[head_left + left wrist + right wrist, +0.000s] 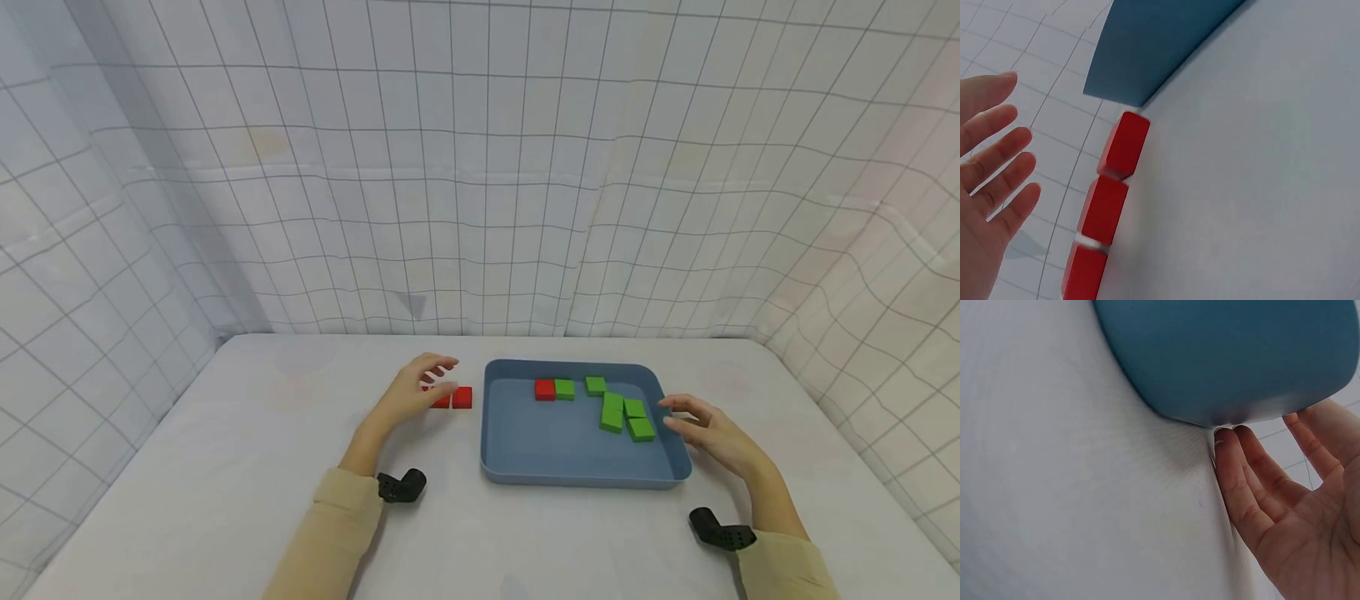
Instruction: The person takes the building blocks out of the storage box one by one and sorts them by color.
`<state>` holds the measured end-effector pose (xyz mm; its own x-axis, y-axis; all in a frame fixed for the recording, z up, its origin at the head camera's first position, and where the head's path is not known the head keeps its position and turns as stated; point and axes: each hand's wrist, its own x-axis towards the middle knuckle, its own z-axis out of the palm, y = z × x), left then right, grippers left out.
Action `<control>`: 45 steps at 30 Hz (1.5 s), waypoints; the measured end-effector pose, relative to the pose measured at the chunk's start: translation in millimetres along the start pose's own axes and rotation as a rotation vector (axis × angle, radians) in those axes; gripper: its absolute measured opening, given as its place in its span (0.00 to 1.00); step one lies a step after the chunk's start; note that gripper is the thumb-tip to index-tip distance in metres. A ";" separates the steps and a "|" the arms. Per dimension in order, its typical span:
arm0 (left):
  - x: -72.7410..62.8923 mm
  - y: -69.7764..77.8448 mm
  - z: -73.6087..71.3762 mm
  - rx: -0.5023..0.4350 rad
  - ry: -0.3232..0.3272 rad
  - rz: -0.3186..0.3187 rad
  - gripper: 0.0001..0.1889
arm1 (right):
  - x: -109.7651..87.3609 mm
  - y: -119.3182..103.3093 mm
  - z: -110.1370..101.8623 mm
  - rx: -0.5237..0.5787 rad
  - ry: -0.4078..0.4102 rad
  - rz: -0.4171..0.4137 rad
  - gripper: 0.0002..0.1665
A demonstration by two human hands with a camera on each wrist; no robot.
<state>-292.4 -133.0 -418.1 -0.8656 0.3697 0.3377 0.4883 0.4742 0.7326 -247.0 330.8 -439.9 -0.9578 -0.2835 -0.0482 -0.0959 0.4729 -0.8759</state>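
Observation:
My left hand (405, 393) hovers with spread, relaxed fingers beside a row of red blocks (462, 397) on the table, partly covering them in the head view. Three red blocks (1125, 147) line up in the left wrist view, apart from that hand's fingers, and nothing is in its grasp. A shallow blue tray (540, 450) stands right of the row. Inside it are one red block (544, 390) beside a green block (565, 389), and several more green blocks (611, 418) toward the right. My right hand (712, 433) touches the tray's right wall with loosely bent fingertips (1227, 440).
The white table (247, 467) ends at the back against a hanging white sheet (450, 208) with a grid pattern, which also runs along both sides. Each wrist wears a black camera mount (402, 486).

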 end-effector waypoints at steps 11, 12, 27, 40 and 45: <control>20.6 25.0 39.2 -0.037 -0.078 0.050 0.23 | 0.0 0.4 -0.3 -0.002 0.001 0.000 0.28; 22.5 26.6 42.9 -0.035 -0.087 0.053 0.23 | 0.0 0.4 -0.3 -0.002 0.001 0.000 0.28; 40.5 39.3 77.3 0.042 -0.194 0.072 0.23 | -1.6 -1.6 -0.5 0.002 -0.007 0.000 0.28; 50.6 44.1 86.0 0.168 -0.264 0.015 0.23 | -1.4 -0.9 -0.6 0.014 -0.015 -0.005 0.27; 54.7 44.6 88.9 0.227 -0.301 0.035 0.23 | -1.1 -1.0 -0.6 0.016 -0.017 -0.009 0.27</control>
<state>-308.1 -20.6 -419.4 -0.7930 0.5913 0.1470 0.5587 0.6093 0.5627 -246.0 331.2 -438.6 -0.9522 -0.3015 -0.0480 -0.1001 0.4567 -0.8840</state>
